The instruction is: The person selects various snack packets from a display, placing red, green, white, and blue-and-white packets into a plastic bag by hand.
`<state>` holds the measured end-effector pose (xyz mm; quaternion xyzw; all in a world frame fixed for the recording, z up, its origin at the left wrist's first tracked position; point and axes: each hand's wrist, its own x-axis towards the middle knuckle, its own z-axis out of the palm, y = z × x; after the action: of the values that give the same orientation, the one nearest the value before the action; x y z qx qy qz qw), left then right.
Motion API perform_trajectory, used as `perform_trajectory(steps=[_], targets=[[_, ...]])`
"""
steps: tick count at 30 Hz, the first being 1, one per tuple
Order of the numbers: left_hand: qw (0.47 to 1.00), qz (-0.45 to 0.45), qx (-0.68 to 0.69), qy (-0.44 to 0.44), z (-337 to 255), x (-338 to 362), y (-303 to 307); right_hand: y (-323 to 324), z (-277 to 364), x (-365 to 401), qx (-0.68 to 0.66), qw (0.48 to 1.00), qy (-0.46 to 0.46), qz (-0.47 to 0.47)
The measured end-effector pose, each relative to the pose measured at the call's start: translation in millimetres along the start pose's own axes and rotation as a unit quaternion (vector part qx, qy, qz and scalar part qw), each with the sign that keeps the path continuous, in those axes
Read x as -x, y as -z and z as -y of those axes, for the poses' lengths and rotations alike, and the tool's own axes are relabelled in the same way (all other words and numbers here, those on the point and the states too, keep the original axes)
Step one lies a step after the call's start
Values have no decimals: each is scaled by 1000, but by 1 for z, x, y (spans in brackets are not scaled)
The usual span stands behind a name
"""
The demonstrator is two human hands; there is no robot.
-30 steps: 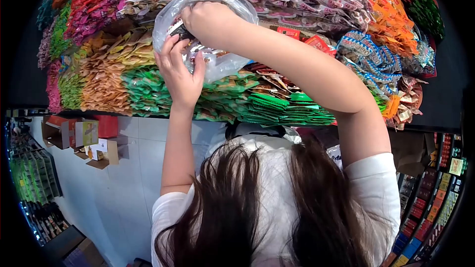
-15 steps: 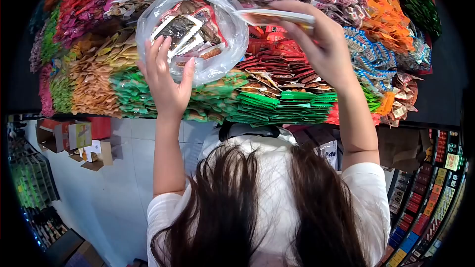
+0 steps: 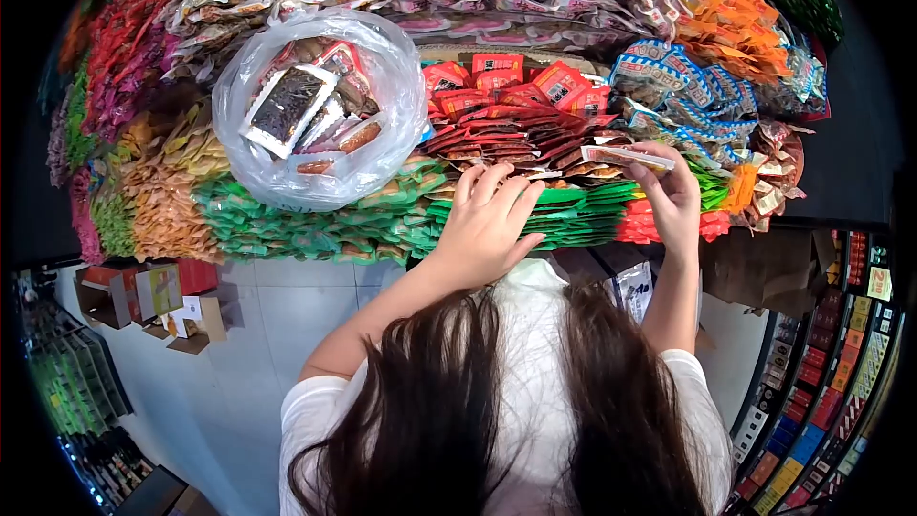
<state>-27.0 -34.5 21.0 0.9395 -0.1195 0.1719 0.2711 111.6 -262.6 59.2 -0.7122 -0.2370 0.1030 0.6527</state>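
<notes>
The right hand's fingertips (image 3: 680, 168) and thumb are clamped on one short end of a flat packet (image 3: 621, 155). The packet juts out level toward nine o'clock from the right hand (image 3: 676, 199). A pinch at the very edge like this probably leaves most of its face uncovered.

The left hand's fingers (image 3: 482, 186) are loosely apart and grip nothing. Their tips rest on the front edge of the heap, where brown packets meet the green packets (image 3: 573, 205). The left hand (image 3: 487, 225) seems to lean there as a light prop, with the arm reaching up from seven o'clock.

Red packets (image 3: 506, 100) lie in a fan at twelve o'clock from the left hand. Blue-and-white packets (image 3: 688, 86) lie at twelve o'clock from the right hand.

At ten o'clock from the left hand, well apart from both hands, a clear plastic bag (image 3: 320, 115) sits on the heap with several packets inside. No hand touches it. It looks settled among the piles, which likely keeps its mouth open upward (the bag's far side cannot be seen).

Further out, cardboard boxes (image 3: 162, 291) stand on the floor at eight o'clock of the view, and stocked shelves (image 3: 831, 373) run down at four o'clock.
</notes>
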Motion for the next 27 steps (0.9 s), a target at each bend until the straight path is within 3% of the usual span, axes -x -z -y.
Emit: perform_trajectory(steps=[9, 19, 27], targets=[[996, 88, 21, -17, 8, -2, -9, 14, 2, -10, 93, 995, -16, 32], [998, 48, 42, -20, 14, 2, -15, 15, 5, -24, 122, 991, -19, 53], [997, 68, 13, -29, 10, -6, -18, 25, 11, -27, 156, 987, 7, 42]])
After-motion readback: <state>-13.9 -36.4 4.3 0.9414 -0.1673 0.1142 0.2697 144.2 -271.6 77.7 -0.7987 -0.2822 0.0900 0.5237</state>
